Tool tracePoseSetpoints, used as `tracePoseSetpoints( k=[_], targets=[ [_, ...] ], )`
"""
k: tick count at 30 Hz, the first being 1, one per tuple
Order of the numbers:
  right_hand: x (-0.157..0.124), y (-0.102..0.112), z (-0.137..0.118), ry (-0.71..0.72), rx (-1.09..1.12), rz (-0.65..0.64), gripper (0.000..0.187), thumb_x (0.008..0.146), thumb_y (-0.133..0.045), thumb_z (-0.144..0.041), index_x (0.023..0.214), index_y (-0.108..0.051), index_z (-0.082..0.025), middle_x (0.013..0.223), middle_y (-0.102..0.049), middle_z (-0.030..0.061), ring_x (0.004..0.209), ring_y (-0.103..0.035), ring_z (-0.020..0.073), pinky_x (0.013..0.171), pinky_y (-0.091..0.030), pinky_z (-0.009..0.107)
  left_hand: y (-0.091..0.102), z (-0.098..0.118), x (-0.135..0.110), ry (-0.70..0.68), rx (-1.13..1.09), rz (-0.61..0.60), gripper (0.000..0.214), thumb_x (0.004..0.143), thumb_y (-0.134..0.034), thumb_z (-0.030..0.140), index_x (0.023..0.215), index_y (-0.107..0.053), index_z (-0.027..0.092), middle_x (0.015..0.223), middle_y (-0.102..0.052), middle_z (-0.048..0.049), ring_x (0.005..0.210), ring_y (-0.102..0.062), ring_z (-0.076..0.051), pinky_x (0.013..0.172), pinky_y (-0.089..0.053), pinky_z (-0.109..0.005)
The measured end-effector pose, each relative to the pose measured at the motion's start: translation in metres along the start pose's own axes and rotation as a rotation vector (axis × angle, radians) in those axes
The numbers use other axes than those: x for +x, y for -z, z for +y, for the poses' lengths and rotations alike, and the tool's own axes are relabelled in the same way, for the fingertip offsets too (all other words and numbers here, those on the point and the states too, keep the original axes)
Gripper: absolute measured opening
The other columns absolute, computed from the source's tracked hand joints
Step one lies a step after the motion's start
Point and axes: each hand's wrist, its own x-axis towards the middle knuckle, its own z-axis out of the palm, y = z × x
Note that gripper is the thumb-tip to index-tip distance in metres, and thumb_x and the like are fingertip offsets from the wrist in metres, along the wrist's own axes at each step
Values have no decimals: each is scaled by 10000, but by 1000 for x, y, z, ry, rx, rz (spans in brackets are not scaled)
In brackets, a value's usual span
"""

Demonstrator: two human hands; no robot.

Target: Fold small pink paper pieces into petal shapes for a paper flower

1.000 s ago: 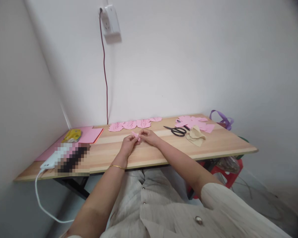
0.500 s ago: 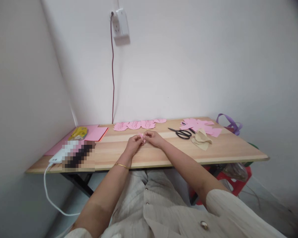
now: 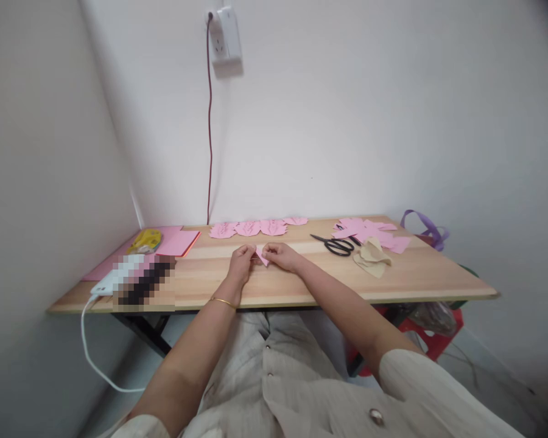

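Near the bench's [image 3: 301,286] front edge, the left hand [image 3: 241,263] and right hand [image 3: 279,255] both pinch, apparently closed, a small pink paper piece [image 3: 261,255].

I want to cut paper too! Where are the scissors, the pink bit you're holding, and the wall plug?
scissors [image 3: 337,245], head view, black handles
pink bit [image 3: 262,255], head view, middle
wall plug [image 3: 226,34], head view, white body

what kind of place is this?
Probably a small home craft corner: a wooden table pushed against bare white walls, with scissors and pink paper cutouts on it. Both hands hold a small pink paper piece.
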Motion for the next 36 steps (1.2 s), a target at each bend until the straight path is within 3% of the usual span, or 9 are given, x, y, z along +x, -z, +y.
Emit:
tracePoseSetpoints(
  k=[4,10,23,30,36],
  targets=[
    [0,-1,1,-24,89,6,332,719,-651,-470,709,-562,-151,628,-567,-19,592,-490,108,612,-376,240,0,0,-2,20,-19,-30,357,656,-718,479,678,-588,146,599,-583,-3,546,-549,-122,541,-482,-264],
    [3,-2,4,-34,101,138,339,707,-666,-477,751,-588,-149,674,-602,-3,612,-511,111,625,-395,247,4,-5,0,15,94,-155,329,633,-764,429,668,-623,133,607,-611,-20,534,-548,-107,559,-461,-242],
    [6,-2,5,104,48,235,279,702,-685,-408,751,-533,-179,682,-564,-19,644,-509,120,618,-398,247,6,-4,3,77,-53,-144,304,622,-779,363,762,-654,124,754,-666,-56,669,-609,-144,620,-510,-279],
    [6,-2,6,79,71,196,309,702,-684,-430,837,-597,-165,744,-616,2,676,-554,134,664,-435,273,4,2,-1,91,-117,-120,321,561,-818,304,763,-649,121,755,-682,-53,680,-626,-144,697,-511,-299],
    [4,-4,9,62,42,187,301,705,-673,-442,800,-584,-170,736,-621,10,674,-551,142,667,-436,285,3,0,-2,100,-160,-96,365,523,-845,282,777,-634,126,747,-678,-50,685,-633,-150,710,-515,-315]
  ],
)
